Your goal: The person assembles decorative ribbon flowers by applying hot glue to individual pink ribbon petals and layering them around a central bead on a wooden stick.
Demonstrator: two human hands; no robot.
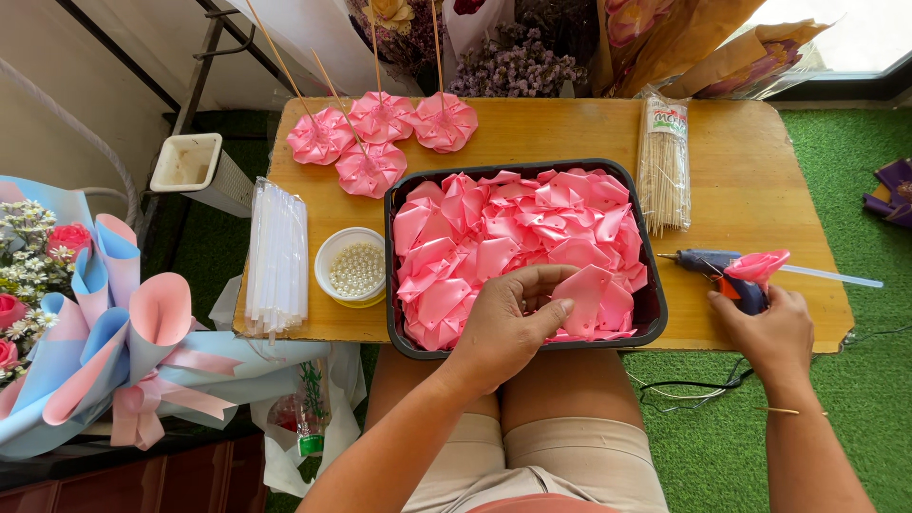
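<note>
Green artificial turf floor, low wooden surface (741,180) over the person's knees, bouquets along the far edge. Landmark: black tray (657,313), centre of the surface, heaped with folded pink ribbon petals (494,237).

Left hand (508,328) sits at the near edge of the tray; thumb and fingers (546,277) pinch one ribbon petal (587,293) from the pile, closed on it. Right hand (774,332), right of the tray, is wrapped around the glue gun (717,266) grip; a partly built pink ribbon flower (757,266) sits at the gun, but whether the fingers also hold it, cannot tell.

Left of the tray: small bowl of white pearl beads (355,269), then a pack of clear white sleeves (276,255). Beyond the tray: four finished ribbon flowers on skewers (380,133). Right of and beyond the tray: bag of wooden skewers (663,166). Far left of the tray, off the surface: pink and blue wrapped bouquet (123,351).

Handling judgement: petal is very light, soft, satin-slick, likely to slide or unfold. Best pinched at the folded base corner, light pressure, keeping the wide end free. Neighbouring petals may lift along with it.
</note>
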